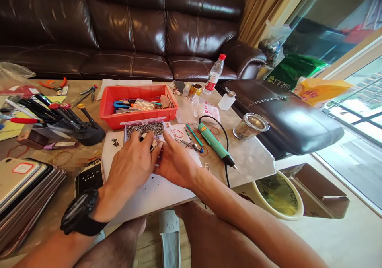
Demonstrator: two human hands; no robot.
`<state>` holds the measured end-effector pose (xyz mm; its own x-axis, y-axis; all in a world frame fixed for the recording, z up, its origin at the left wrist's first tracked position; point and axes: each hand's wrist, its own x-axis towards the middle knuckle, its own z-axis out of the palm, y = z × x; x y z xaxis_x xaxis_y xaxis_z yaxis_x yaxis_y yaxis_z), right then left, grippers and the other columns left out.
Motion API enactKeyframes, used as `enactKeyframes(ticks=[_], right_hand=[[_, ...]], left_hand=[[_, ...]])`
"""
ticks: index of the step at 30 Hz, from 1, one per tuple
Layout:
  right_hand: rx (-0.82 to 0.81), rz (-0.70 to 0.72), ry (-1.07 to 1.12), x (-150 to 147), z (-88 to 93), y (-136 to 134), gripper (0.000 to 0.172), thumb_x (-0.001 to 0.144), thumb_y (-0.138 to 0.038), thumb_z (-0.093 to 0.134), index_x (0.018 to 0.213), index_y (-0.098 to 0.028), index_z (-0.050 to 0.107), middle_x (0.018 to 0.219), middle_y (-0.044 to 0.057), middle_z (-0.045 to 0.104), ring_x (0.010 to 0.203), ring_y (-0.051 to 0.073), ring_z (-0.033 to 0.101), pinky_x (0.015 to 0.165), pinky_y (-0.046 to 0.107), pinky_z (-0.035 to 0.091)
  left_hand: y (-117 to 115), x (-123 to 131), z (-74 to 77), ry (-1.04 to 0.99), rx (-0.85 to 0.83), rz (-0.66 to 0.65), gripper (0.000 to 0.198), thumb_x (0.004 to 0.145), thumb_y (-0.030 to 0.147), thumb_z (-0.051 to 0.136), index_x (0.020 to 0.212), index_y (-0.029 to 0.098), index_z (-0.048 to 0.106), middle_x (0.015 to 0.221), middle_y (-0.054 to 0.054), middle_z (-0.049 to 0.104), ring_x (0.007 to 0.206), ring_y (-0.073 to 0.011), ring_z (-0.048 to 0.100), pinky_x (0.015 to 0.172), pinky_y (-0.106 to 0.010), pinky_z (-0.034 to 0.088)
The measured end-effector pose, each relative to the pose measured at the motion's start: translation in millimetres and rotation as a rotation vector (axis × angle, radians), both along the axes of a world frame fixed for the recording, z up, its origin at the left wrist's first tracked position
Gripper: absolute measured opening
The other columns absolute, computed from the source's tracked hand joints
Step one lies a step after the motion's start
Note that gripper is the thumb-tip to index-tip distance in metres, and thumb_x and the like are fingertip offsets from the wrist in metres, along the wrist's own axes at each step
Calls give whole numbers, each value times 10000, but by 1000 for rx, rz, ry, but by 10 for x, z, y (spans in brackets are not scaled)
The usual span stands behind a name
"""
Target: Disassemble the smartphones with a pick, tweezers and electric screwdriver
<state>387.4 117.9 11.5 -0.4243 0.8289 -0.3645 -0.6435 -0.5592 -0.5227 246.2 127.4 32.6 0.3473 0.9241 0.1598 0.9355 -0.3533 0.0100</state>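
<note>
My left hand (133, 162), with a black watch (80, 212) on its wrist, has its fingers closed round a small dark and pale part (152, 142). My right hand (176, 160) meets it from the right; its thumb and upper finger are apart, while its lower fingertips are hidden behind the left hand. Both hands are above a white mat (167, 192), just in front of a clear box of small screws (146, 128). A green electric screwdriver (215, 142) lies to the right of them, and an opened phone (89, 176) is left of my left wrist.
A red tray (137, 119) of tools stands behind the screw box. Stacked phones (26, 196) and a round screwdriver holder (88, 134) are at the left. A glass jar (250, 127), a white dispenser (227, 100) and a bottle (213, 77) stand at the right.
</note>
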Motion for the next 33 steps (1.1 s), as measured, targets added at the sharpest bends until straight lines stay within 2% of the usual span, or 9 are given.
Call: enactKeyframes(ticks=[7, 10, 12, 16, 20, 22, 25, 29, 33], right_hand=[[42, -19, -32, 4, -25, -33, 487, 1104, -530, 305, 887, -225, 615, 755, 14, 664, 762, 190, 655, 875, 391, 580], [179, 93, -68, 66, -62, -25, 513, 1041, -650, 370, 945, -224, 638, 848, 53, 705, 831, 228, 677, 869, 441, 583], [338, 94, -397, 182, -58, 13, 539, 1025, -664, 368, 992, -214, 664, 906, 83, 730, 835, 233, 693, 829, 418, 585], [481, -107, -1700, 599, 11, 138, 299, 1007, -398, 490, 1084, -216, 714, 1006, 94, 762, 925, 243, 714, 870, 378, 535], [335, -55, -2016, 917, -34, 270, 183, 905, -319, 614, 910, -181, 733, 919, 164, 744, 980, 374, 708, 858, 473, 497], [305, 21, -2088, 954, -112, 330, 184, 878, -338, 643, 827, -182, 727, 834, 161, 730, 923, 390, 718, 801, 461, 498], [300, 86, -2146, 938, -186, 405, 165, 863, -311, 636, 806, -185, 727, 816, 155, 732, 892, 378, 726, 748, 424, 493], [299, 23, -2191, 921, -51, 427, 139, 870, -283, 611, 806, -198, 700, 798, 134, 733, 870, 345, 724, 714, 390, 487], [457, -331, -1555, 763, 201, 271, 192, 898, -420, 656, 863, -238, 605, 656, 21, 669, 611, 215, 671, 578, 323, 511]], left_hand=[[-52, 26, 36, -50, 18, 21, 524, 1087, 473, 303, 1458, 180, 529, 1188, -175, 603, 968, -376, 699, 661, -426, 538], [-54, 21, 12, -104, -11, 5, 519, 1082, 459, 304, 1433, 167, 551, 1190, -186, 606, 1020, -395, 685, 706, -451, 551], [-52, -26, -12, -225, -60, -7, 531, 1074, 477, 301, 1411, 165, 568, 1235, -196, 612, 1083, -404, 666, 800, -494, 557], [-79, -190, -39, -840, -349, 22, 559, 1018, 635, 405, 1353, 234, 603, 1201, -117, 678, 1008, -309, 684, 940, -480, 542], [-160, -249, -83, -1607, -1005, 172, 506, 1008, 600, 479, 1305, 213, 617, 977, -88, 731, 772, -242, 722, 762, -400, 603], [-186, -240, -138, -1819, -1283, 245, 494, 1038, 556, 428, 1292, 182, 628, 962, -128, 762, 785, -268, 754, 765, -422, 618], [-195, -251, -237, -1991, -1434, 260, 486, 1057, 534, 396, 1300, 191, 638, 1059, -158, 788, 834, -289, 785, 788, -444, 628], [-199, -321, -315, -1946, -1628, 305, 668, 1035, 638, 375, 1246, 86, 686, 996, -209, 798, 786, -280, 794, 756, -393, 628], [-216, -342, -315, -1970, -1666, 300, 692, 1025, 668, 379, 1236, 95, 706, 1054, -201, 794, 798, -282, 787, 742, -403, 626]])
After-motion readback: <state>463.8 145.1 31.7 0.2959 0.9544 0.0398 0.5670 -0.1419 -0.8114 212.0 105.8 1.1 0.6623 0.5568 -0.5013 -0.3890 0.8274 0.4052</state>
